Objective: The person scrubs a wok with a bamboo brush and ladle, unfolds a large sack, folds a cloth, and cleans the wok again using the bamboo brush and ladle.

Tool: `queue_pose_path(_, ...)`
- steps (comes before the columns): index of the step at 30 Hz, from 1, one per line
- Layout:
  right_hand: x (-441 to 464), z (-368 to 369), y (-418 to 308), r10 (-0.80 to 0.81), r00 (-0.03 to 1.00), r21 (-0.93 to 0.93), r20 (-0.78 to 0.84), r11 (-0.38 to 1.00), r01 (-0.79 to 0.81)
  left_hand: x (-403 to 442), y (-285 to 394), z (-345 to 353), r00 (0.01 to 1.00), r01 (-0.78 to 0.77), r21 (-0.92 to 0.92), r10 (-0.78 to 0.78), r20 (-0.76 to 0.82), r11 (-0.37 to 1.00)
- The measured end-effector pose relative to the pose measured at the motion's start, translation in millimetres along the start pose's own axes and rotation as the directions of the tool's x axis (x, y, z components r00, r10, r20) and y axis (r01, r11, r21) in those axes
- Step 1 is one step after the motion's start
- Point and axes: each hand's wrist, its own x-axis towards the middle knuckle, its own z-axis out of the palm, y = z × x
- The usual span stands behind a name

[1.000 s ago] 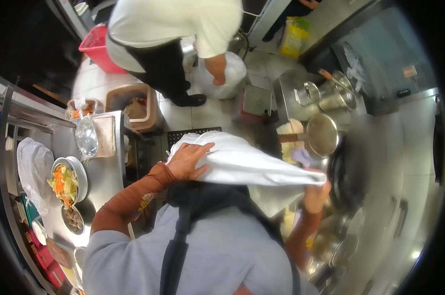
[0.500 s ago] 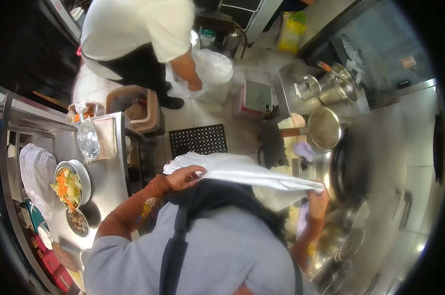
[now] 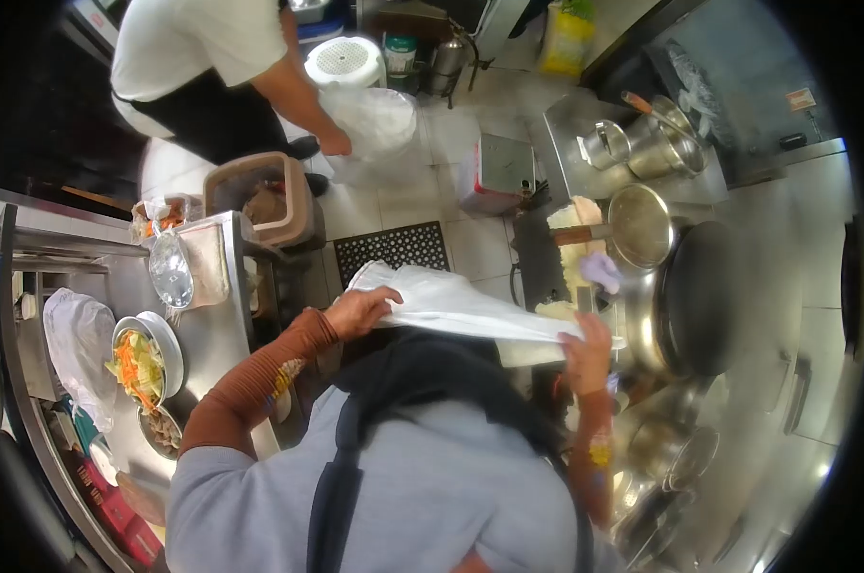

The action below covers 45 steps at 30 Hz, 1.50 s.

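Observation:
A white cloth (image 3: pixel 451 302) stretches in front of my body, above the black apron. My left hand (image 3: pixel 360 311) pinches its left part with bent fingers. At the right, my right hand (image 3: pixel 588 351) is closed on the narrow end, and a short tip sticks out past the fingers. Brown sleeves cover both forearms. Beyond the cloth's left end lies a black perforated mat (image 3: pixel 392 250) on the floor.
A person in a white shirt (image 3: pixel 198 43) reaches to a white sack (image 3: pixel 370 124). Vegetables in a bowl (image 3: pixel 169 349) stand on the left counter. A strainer (image 3: pixel 639 226), a black wok (image 3: pixel 704 298) and metal pots (image 3: pixel 661 143) are at right.
My right hand has moved slightly left and up along the cloth, and its grip has shifted inward from the tip. The person and the sack have shifted left in view.

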Motion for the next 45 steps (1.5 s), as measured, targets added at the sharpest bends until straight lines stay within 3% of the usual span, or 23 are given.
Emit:
queue_pose_path(2,-3,-11,20,0.011,0.999,0.059,-0.040,0.998,-0.008,5,-12,-11,0.998,0.001,-0.229,0.012,0.056,0.973)
queue_pose_path(5,-3,-35,33,0.046,0.996,0.183,0.081,0.981,-0.060,5,3,-16,0.982,0.012,-0.199,0.026,0.189,0.980)
queue_pose_path(6,1,-38,31,0.015,0.998,0.190,0.061,0.981,-0.027,7,-10,0,0.977,-0.024,-0.286,0.083,0.198,0.958)
queue_pose_path(8,4,-44,25,-0.027,0.999,0.195,0.020,0.980,0.022,4,-12,9,0.973,0.092,-0.259,-0.032,0.227,0.962)
queue_pose_path(9,1,-47,24,-0.020,0.999,0.186,0.035,0.982,0.013,5,-12,14,0.981,0.142,-0.185,-0.113,0.156,0.972)
queue_pose_path(12,-1,-54,23,-0.004,0.995,0.187,0.095,0.982,-0.014,18,5,8,0.993,0.116,-0.173,-0.120,-0.009,0.978)
queue_pose_path(14,2,-57,23,0.010,0.992,0.231,0.127,0.972,-0.040,31,-4,16,0.989,-0.146,-0.068,0.144,-0.032,0.987)
queue_pose_path(16,-5,-61,30,0.153,0.973,0.268,0.174,0.943,-0.196,54,-47,46,0.872,-0.486,0.099,0.490,-0.020,0.869)
queue_pose_path(17,-6,-62,35,0.224,0.954,0.281,0.198,0.920,-0.274,43,-14,37,0.989,-0.131,-0.304,0.147,0.030,0.944)
queue_pose_path(18,-2,-57,35,0.139,0.977,0.185,0.160,0.968,-0.168,37,0,31,0.992,-0.072,-0.207,0.092,0.087,0.976)
queue_pose_path(20,3,-29,17,-0.034,0.992,-0.016,0.119,0.999,0.037,32,6,36,0.991,-0.044,-0.179,0.066,0.120,0.983)
queue_pose_path(24,39,40,-53,-0.316,0.941,0.104,0.120,0.947,0.305,32,12,39,0.990,0.038,-0.205,-0.010,0.138,0.978)
queue_pose_path(27,47,78,-73,-0.372,0.927,0.191,0.048,0.914,0.357,36,16,29,0.991,-0.018,-0.159,0.039,0.128,0.987)
queue_pose_path(30,50,101,-78,-0.395,0.918,0.323,-0.032,0.865,0.384,37,19,26,0.987,0.058,-0.154,-0.033,0.158,0.986)
queue_pose_path(33,62,113,-74,-0.358,0.930,0.404,0.085,0.866,0.296,42,20,22,0.993,-0.072,-0.059,0.077,0.090,0.996)
queue_pose_path(36,73,97,-71,-0.162,0.987,0.534,0.014,0.835,0.130,58,15,-6,0.923,-0.325,-0.069,0.300,-0.242,0.943)
queue_pose_path(38,78,72,-75,0.021,0.999,0.610,0.043,0.791,-0.043,54,41,-47,0.988,-0.116,-0.214,0.091,-0.126,0.970)
queue_pose_path(40,88,52,-75,0.102,0.990,0.697,0.098,0.703,-0.142,51,56,-66,0.982,-0.156,-0.207,0.129,-0.137,0.966)
queue_pose_path(42,85,59,-65,0.092,0.993,0.683,0.075,0.721,-0.118,41,75,-80,0.982,-0.156,-0.143,0.137,-0.130,0.977)
queue_pose_path(43,81,62,-61,0.110,0.992,0.667,0.062,0.735,-0.123,38,82,-85,0.956,-0.224,-0.073,0.205,-0.209,0.972)
queue_pose_path(45,93,60,-66,0.087,0.996,0.623,-0.016,0.780,-0.058,40,94,-96,0.948,-0.199,-0.060,0.177,-0.264,0.978)
